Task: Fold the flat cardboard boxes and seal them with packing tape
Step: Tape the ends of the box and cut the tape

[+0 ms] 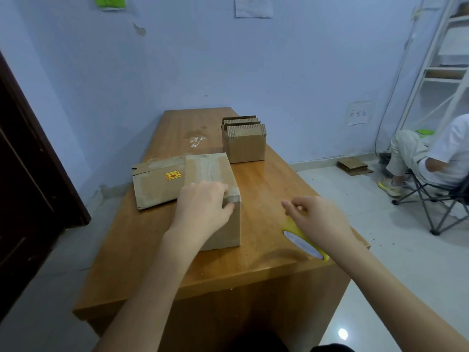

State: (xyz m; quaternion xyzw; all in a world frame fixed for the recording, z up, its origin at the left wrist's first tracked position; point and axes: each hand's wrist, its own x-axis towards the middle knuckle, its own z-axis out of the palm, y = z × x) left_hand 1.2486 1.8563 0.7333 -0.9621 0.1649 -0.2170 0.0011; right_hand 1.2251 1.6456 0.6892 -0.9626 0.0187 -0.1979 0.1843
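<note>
A folded cardboard box (215,171) stands on the wooden table (162,262), with tape along its top. My left hand (203,207) lies over the box's near top edge, fingers bent onto the taped corner. My right hand (319,222) hovers to the right of the box, fingers loosely curled, holding nothing that I can see. Under that hand and wrist lies a yellow tape roll (304,242) near the table's right edge. A stack of flat cardboard boxes (245,141) stands on edge at the far end of the table.
A larger taped box with a yellow sticker (157,181) lies to the left, behind the folded one. A person sits on a folding chair (431,163) at the right. Flat cardboard (354,167) lies on the floor. A white shelf (446,72) stands in the corner.
</note>
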